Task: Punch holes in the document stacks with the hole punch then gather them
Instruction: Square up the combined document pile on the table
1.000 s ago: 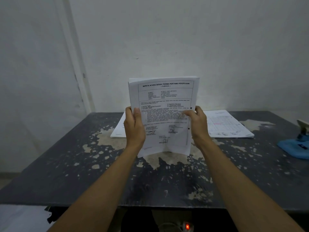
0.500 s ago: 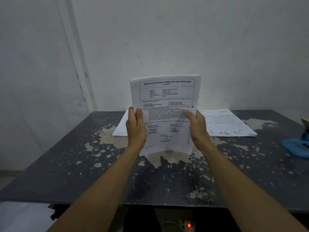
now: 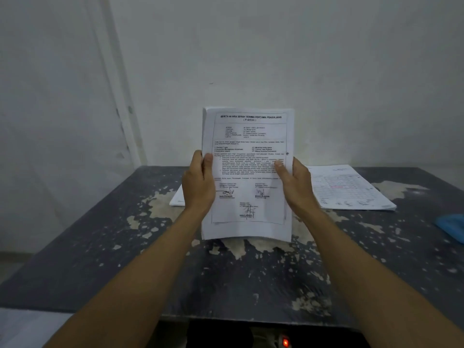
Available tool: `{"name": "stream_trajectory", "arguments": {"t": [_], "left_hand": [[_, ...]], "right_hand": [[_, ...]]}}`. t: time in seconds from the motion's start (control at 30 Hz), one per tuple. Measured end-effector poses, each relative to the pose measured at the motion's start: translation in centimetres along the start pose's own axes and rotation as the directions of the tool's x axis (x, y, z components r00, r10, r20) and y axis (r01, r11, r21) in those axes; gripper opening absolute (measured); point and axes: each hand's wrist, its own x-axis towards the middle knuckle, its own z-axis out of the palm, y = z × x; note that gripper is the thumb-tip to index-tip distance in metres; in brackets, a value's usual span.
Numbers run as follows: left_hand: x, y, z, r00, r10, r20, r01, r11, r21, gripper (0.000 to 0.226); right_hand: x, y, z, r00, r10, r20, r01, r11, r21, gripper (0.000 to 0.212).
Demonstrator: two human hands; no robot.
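I hold a white document stack (image 3: 247, 136) upright in front of me, its bottom edge just above the dark table (image 3: 100, 242). My left hand (image 3: 198, 183) grips the stack's left edge, thumb on the printed front page. My right hand (image 3: 295, 183) grips the right edge the same way. A punched hole shows near the right margin. A second stack (image 3: 349, 189) with a coloured table lies flat at the back right. Behind my left hand the corner of another stack (image 3: 177, 198) lies on the table. Only a blue piece (image 3: 452, 226) at the right frame edge shows where the hole punch was.
The table top is dark with many pale patches of worn paint. A white wall stands right behind it. Below the front edge a small red light (image 3: 285, 342) glows.
The held stack has straightened to vertical and sits a little lower toward the table. The view has shifted left, so the blue hole punch has slid mostly out of frame on the right.
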Motion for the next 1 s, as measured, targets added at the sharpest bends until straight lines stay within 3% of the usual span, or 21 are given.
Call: {"name": "stream_trajectory", "arguments": {"t": [0.1, 0.3, 0.57, 0.8, 1.0], "left_hand": [[2.6, -1.1, -0.3, 0.999, 0.038, -0.013, -0.037, 0.996, 0.081, 0.031], [8.1, -4.2, -0.7, 0.997, -0.058, 0.052, 0.048, 0.983, 0.176, 0.033], [14.5, -9.7, 0.0, 0.958, -0.222, 0.182, 0.158, 0.937, 0.311, 0.034], [15.8, -15.1, 2.1, 0.897, -0.362, 0.252, 0.241, 0.881, 0.406, 0.039], [14.3, -18.8, 3.8, 0.840, -0.458, 0.292, 0.368, 0.875, 0.315, 0.039]], "right_hand": [[2.2, 0.0, 1.5, 1.000, 0.019, 0.024, -0.018, 0.999, -0.037, 0.030], [6.5, 0.8, 6.3, 0.997, 0.076, 0.015, -0.076, 0.996, -0.043, 0.027], [11.3, 4.0, 12.0, 0.945, 0.315, 0.083, -0.315, 0.949, -0.012, 0.021], [12.4, 8.5, 15.5, 0.938, 0.343, 0.053, -0.331, 0.928, -0.169, 0.015], [12.9, 11.4, 16.5, 0.938, 0.347, 0.025, -0.314, 0.876, -0.367, 0.025]]}}
